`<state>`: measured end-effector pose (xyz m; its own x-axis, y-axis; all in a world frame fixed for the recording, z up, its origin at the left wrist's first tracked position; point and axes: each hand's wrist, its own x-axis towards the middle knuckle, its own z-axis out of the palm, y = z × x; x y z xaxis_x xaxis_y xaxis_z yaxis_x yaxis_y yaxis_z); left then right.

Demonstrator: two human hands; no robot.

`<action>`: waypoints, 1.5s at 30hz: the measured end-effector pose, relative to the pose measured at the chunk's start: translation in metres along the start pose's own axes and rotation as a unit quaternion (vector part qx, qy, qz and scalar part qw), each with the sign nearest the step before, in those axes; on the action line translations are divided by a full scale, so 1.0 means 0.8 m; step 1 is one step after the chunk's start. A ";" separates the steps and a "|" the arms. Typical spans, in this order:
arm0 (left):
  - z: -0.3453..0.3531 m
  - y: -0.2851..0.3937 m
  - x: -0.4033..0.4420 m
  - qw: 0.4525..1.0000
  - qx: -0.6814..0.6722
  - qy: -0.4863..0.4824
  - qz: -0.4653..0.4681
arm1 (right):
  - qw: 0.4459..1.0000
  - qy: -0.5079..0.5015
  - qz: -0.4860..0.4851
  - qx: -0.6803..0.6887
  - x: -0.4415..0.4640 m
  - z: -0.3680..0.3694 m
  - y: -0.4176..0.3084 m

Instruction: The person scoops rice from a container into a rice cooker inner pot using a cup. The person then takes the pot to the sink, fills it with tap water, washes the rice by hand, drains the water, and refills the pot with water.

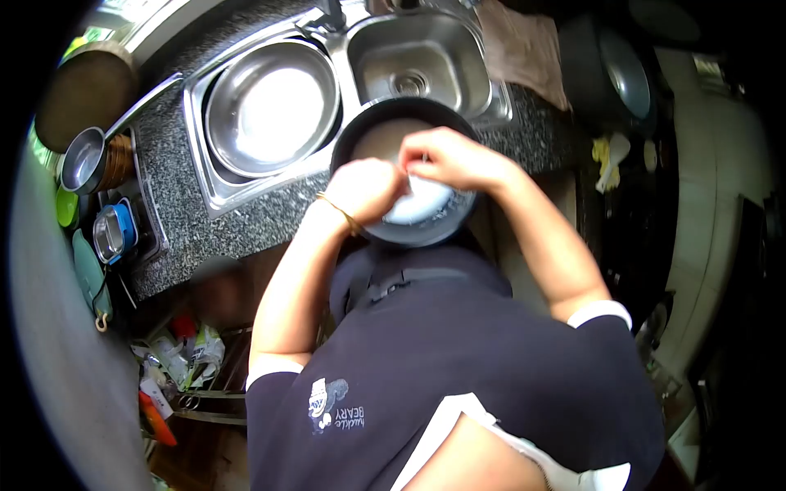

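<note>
A dark round pot sits at the front edge of the counter, against my body, its near side overhanging. Cloudy whitish liquid fills its lower part, with small pale bits along the inner wall. My left hand, with a thin yellowish band at the wrist, is closed over the pot's left side. Coming in from the other side, my right hand is closed too, its fingertips bent inward. The two hands meet above the liquid; whatever is between the fingers is too small or hidden to name.
Beyond the pot is a double steel sink with a large metal basin in its left bowl. The right bowl shows its drain. A brown cloth hangs at the right, and a saucepan stands at far left.
</note>
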<state>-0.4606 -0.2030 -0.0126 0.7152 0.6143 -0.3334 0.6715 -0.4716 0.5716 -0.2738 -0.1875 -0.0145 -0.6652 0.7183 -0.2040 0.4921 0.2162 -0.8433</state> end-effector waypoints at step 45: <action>-0.070 -0.057 -0.164 0.792 -0.436 0.374 -0.205 | 0.907 0.147 0.097 0.383 0.045 0.076 0.051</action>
<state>-0.5959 -0.2266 0.0470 -0.0635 0.9597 -0.2737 0.1948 0.2808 0.9398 -0.3119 -0.1926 -0.0863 -0.3730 0.8637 -0.3389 -0.0255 -0.3747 -0.9268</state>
